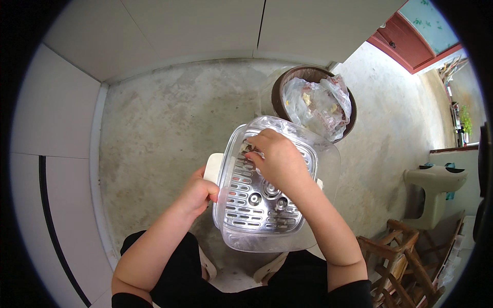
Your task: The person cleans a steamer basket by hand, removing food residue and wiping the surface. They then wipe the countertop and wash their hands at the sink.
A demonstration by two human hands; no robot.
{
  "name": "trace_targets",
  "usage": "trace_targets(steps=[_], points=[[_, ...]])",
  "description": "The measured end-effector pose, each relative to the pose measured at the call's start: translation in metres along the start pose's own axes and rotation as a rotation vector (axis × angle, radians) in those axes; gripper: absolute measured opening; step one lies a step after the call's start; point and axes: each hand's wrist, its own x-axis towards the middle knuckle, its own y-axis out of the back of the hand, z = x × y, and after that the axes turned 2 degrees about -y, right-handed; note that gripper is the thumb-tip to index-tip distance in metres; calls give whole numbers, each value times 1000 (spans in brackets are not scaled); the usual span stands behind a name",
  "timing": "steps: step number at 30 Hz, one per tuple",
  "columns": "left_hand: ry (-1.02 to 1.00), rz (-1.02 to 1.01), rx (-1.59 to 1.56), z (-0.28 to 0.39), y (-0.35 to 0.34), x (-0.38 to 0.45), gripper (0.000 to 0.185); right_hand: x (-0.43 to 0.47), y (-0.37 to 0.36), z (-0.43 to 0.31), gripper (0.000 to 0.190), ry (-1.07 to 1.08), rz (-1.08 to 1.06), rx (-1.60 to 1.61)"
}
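I hold a clear plastic steamer tier (pixel 265 244) with a slotted shiny metal plate (pixel 244 210) as its bottom, tilted in front of my knees. My left hand (pixel 198 192) grips it at the white side handle (pixel 213 169), thumb against the rim. Inside, my right hand (pixel 275 156) reaches down to the far left corner of the plate. Its thumb and fingers pinch at small brown and whitish scraps (pixel 248 148). A few bits also cling to the plate near its right side.
Just beyond the tier stands a brown bin (pixel 281 86), lined with a translucent plastic bag (pixel 317 104) holding scraps. Grey-white cabinets (pixel 192 30) border the concrete floor (pixel 165 115) ahead and to the left. A wooden stool (pixel 396 246) and a pale plastic stool (pixel 431 192) are at the right.
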Motion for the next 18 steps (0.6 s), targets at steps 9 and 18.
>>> trace_targets(steps=[9, 18], points=[[24, -21, 27, -2, -3, -3, 60, -2, -10, -7, 11, 36, 13, -54], [6, -61, 28, 2, -8, -10, 63, -2, -2, -8, 12, 209, 37, -253]])
